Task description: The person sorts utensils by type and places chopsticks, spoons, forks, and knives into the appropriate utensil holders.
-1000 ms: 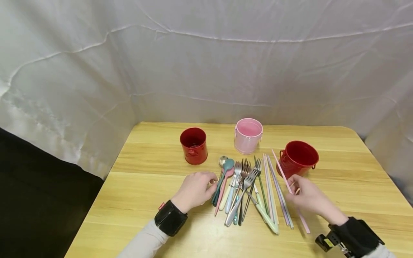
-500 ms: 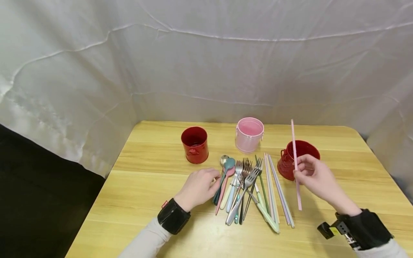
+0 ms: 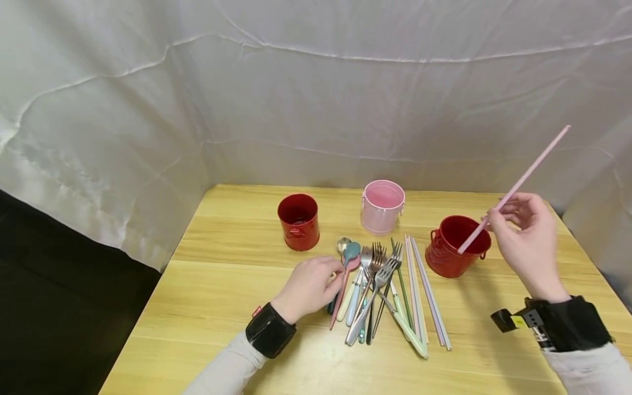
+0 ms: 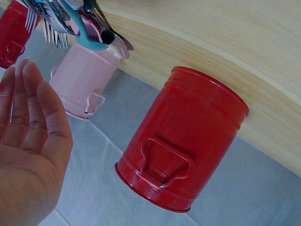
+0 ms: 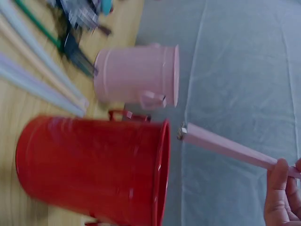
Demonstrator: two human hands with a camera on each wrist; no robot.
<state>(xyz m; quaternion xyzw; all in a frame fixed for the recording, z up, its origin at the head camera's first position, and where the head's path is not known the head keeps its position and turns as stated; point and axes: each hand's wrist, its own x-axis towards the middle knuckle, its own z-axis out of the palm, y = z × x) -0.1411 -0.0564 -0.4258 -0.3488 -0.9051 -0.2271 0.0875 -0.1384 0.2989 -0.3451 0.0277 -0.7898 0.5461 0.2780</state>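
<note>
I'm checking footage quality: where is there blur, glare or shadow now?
Right wrist view: cutlery and pink bucket blurred; left wrist view: foremost red bucket fairly crisp; head view: pale glare on the tabletop, soft shadow below the right hand.

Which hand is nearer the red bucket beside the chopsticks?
The right hand: it is just right of the red bucket, holding a pink chopstick. The left hand is across the cutlery, by the spoons.

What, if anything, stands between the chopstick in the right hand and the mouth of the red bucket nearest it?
Nothing visible does. The right hand holds the pink chopstick near the red bucket, and the right wrist view shows only open space between tip and rim.
</note>
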